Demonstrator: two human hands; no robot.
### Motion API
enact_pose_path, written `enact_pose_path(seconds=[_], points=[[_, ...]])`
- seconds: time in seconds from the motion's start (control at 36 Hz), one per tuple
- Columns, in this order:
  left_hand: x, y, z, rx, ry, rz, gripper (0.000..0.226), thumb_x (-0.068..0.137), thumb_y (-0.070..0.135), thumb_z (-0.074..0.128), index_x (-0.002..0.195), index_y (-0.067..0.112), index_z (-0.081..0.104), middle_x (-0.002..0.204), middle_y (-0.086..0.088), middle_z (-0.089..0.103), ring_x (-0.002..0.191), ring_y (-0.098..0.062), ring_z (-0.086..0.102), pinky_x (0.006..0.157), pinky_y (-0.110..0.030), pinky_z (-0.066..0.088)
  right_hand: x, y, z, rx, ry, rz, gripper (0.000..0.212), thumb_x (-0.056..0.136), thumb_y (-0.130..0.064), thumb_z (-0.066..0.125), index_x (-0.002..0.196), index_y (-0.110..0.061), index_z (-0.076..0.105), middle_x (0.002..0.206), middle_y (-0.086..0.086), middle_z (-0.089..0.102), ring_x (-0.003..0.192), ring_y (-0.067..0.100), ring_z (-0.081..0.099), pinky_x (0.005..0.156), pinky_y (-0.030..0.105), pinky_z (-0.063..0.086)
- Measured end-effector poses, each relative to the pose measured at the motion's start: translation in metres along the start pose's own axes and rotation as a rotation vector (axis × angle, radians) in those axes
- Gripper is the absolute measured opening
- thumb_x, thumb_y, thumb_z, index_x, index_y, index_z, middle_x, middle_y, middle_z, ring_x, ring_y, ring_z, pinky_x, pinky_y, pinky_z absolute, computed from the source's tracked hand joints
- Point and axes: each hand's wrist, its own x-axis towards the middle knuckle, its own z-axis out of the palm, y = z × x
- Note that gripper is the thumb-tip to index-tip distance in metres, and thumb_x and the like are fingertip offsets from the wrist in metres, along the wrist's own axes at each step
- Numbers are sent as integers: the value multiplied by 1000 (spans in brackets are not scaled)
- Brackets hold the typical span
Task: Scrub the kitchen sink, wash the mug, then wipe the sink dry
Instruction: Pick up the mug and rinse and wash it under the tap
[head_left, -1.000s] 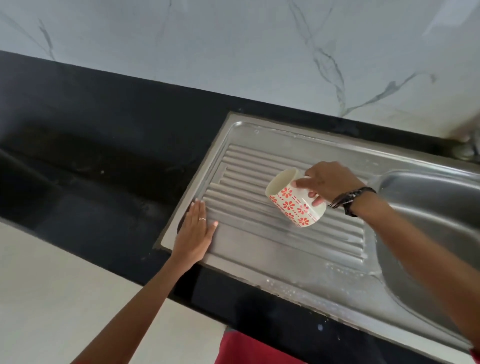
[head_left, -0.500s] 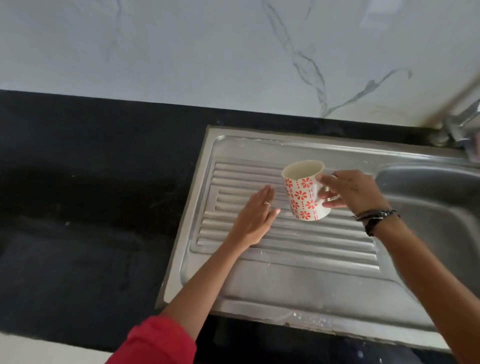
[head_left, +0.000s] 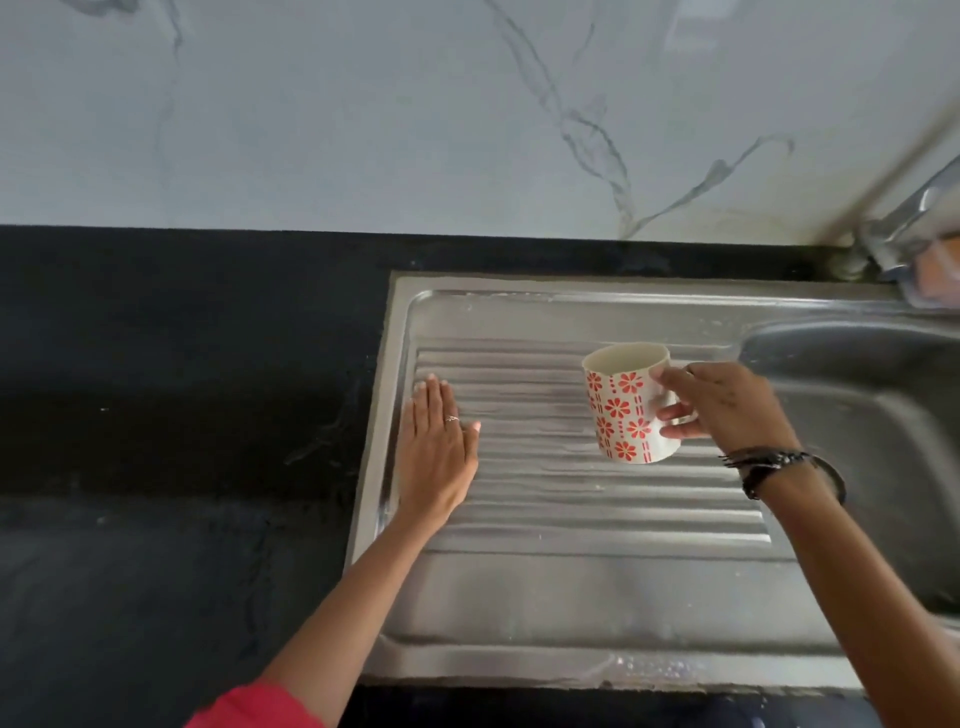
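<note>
Right hand (head_left: 727, 410) grips the handle side of a white mug (head_left: 626, 402) with red flower print; mug upright, mouth up, over the ribbed drainboard (head_left: 571, 519) of the steel sink (head_left: 857, 415), whether resting or just above, cannot tell. Left hand (head_left: 434, 457) lies flat and spread, palm down, on the drainboard's left edge, holding nothing. Black countertop (head_left: 182, 415) to the left; tap (head_left: 904, 228) at far right.

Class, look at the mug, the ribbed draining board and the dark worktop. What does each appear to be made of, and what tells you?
Mug: probably glazed ceramic; smooth cream surface with printed red flowers.
Draining board: likely stainless steel; grey brushed sheen, pressed ridges, soft reflections.
Worktop: seemingly polished black stone, maybe granite; dark, faintly speckled, dull gloss.
</note>
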Motion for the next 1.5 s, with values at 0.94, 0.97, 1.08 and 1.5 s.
enact_pose_path(seconds=[0.94,0.97,1.08,1.5], points=[[166,-4,-4,-170,-71,315,69,90,55,3,140,13,-23,147,-5,-29,139,-16,-22,118,-30,-6,100,-79,57,-481,-47,-106,35,98,-28,43,92,-2,65,62,-4,62,48,0,56,52,12,43],[166,-4,-4,-148,-103,394,69,88,56,0,139,14,-23,147,-3,-29,140,-15,-20,118,-29,-4,101,-78,53,-480,-35,-96,34,98,-28,43,92,-2,65,62,-4,62,47,0,55,53,13,44],[156,-6,0,-263,37,323,74,90,56,-10,146,7,-11,153,-8,-20,145,-18,-11,119,-30,-5,110,-75,41,-516,-16,-89,39,96,-30,46,91,3,66,78,14,71,66,21,68,67,30,54],[179,61,11,-168,-76,375,75,81,58,-15,141,12,-21,148,-5,-29,140,-17,-22,116,-31,-10,142,-74,17,-699,-31,-57,31,94,-32,50,70,-14,55,80,7,66,69,17,65,62,21,50]])
